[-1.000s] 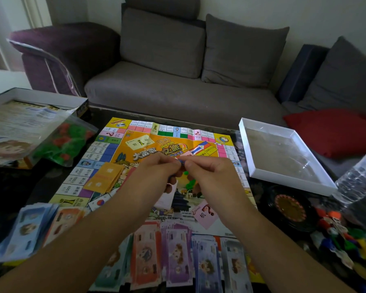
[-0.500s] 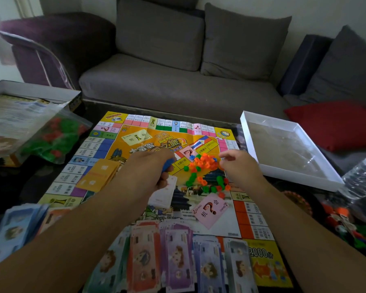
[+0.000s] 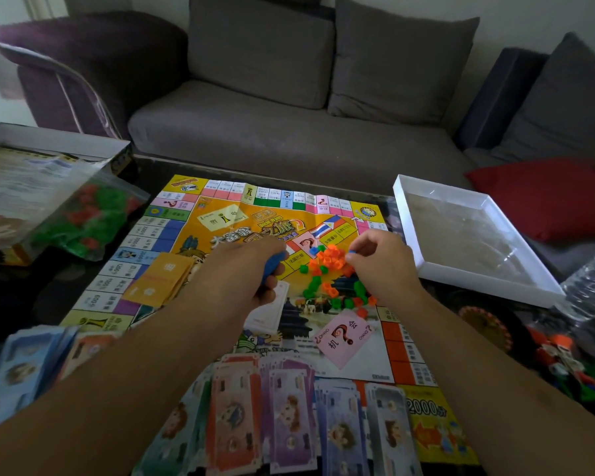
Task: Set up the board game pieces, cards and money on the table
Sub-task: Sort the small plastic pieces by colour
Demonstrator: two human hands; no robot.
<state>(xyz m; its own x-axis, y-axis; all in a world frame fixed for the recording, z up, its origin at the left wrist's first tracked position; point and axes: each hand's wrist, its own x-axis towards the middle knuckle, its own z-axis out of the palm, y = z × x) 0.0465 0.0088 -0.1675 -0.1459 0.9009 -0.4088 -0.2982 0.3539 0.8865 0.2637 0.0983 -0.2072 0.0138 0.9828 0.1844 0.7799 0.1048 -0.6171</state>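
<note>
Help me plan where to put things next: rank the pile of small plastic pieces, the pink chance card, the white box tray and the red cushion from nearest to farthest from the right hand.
1. Pile of small plastic pieces, just left of the right hand.
2. Pink chance card, toward the person.
3. White box tray, rightward.
4. Red cushion, on the sofa.

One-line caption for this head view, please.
Left hand grips a blue piece; right hand pinches another over orange-green pieces on the board.

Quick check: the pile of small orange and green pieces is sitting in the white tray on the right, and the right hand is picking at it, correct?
Not quite. The head view shows the pile of small pieces lying on the game board, not in the white tray. The right hand is indeed picking at it.
</note>
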